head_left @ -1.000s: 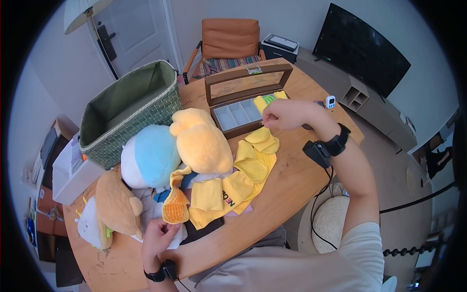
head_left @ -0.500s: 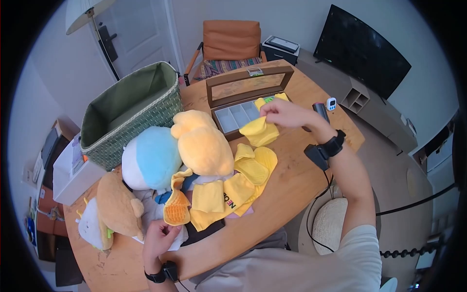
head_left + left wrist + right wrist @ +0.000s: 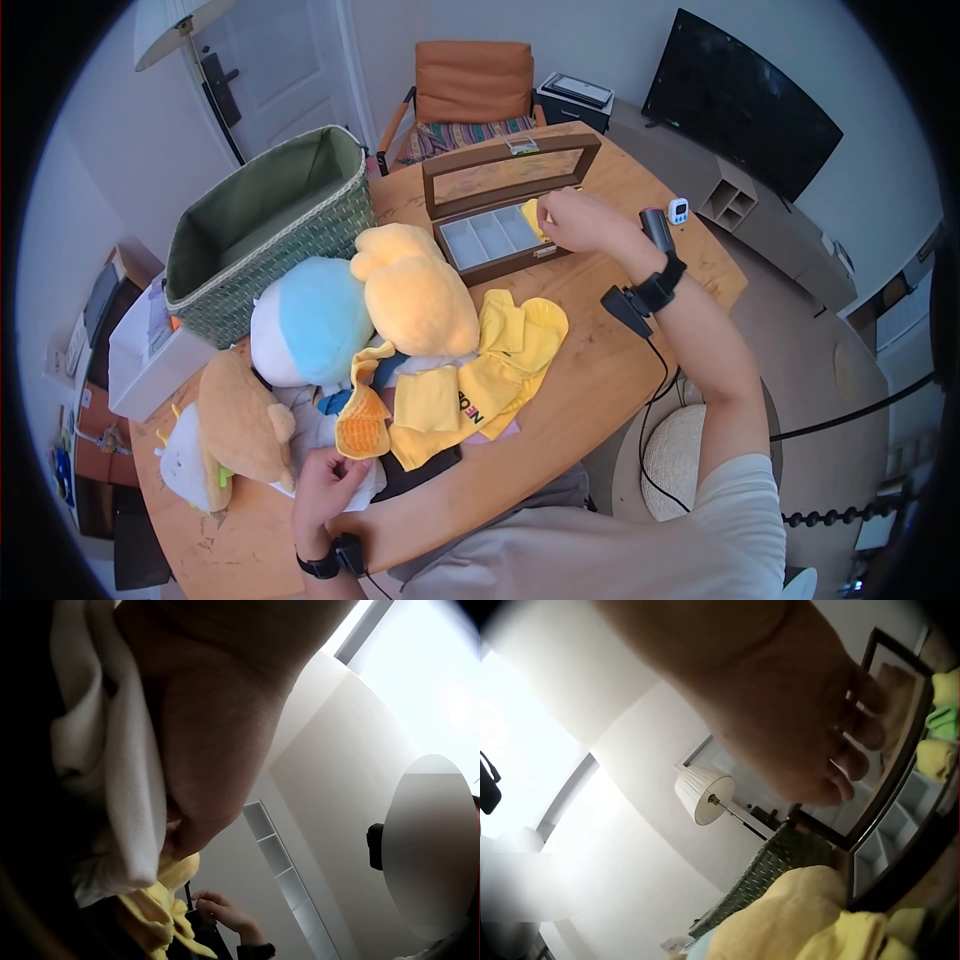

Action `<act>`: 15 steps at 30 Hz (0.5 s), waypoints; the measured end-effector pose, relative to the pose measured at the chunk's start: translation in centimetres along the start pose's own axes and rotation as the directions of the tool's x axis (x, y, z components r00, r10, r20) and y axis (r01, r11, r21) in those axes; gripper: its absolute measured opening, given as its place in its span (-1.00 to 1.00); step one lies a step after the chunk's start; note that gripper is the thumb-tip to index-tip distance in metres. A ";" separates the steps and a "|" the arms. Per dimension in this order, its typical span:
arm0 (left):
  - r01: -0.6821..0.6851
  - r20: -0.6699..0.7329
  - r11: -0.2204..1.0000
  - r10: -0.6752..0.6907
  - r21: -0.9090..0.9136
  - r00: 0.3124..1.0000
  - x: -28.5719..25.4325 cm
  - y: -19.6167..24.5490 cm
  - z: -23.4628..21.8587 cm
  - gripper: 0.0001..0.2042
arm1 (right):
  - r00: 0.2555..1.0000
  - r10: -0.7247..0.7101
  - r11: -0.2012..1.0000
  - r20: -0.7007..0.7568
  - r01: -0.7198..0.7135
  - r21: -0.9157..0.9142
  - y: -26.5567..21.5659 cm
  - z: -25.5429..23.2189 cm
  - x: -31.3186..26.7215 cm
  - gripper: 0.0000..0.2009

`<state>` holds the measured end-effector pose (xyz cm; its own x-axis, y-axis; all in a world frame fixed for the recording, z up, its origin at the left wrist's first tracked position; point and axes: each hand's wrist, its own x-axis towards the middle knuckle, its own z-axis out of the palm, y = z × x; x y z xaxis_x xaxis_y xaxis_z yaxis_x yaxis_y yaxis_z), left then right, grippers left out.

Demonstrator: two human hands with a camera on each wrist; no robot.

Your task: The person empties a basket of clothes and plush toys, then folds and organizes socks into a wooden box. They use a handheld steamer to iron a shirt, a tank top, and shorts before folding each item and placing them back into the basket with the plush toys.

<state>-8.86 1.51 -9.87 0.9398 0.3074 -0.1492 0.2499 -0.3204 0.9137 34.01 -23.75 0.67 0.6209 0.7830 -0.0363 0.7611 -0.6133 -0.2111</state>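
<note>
My right hand is over the right end of a brown compartment box with its windowed lid raised. Beside its fingertips, a yellow sock sits in a compartment. Yellow and green rolled socks fill that end in the right wrist view, where the curled fingers show no cloth between them. At the table's near edge my left hand rests loosely curled beside an orange waffle-knit sock and against white cloth. Several yellow socks lie spread in front of the box, one lettered.
A large green woven basket stands at the back left. Plush toys, yellow, blue and white and tan, lie before it. A dark cylinder and a small white timer stand near the right table edge.
My right hand picked up a folded yellow sock from the pile's far end, lifted it and carried it to the box. That sock is gone from the pile. My left hand stayed put.
</note>
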 end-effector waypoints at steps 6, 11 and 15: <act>0.015 -0.007 1.000 -0.015 0.017 1.000 -0.1 0.4 0.1 -0.72 | 0.943 0.332 0.928 -0.003 -0.327 -0.181 2.6 2.5 2.7 -0.69; -0.006 0.001 1.000 0.006 0.019 1.000 0.0 -0.2 0.0 -0.72 | 0.914 0.401 0.897 0.060 -0.378 -0.230 2.9 3.6 4.6 -0.61; 0.014 -0.006 1.000 -0.014 0.021 1.000 0.0 -0.4 0.0 -0.72 | 0.911 0.412 0.890 0.018 -0.398 -0.220 3.7 5.1 5.5 -0.63</act>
<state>-8.99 1.63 -10.18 0.9349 0.3169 -0.1598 0.2680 -0.3352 0.9032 39.35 -21.19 -5.26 0.8758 0.4627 -0.1372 0.4719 -0.8807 0.0417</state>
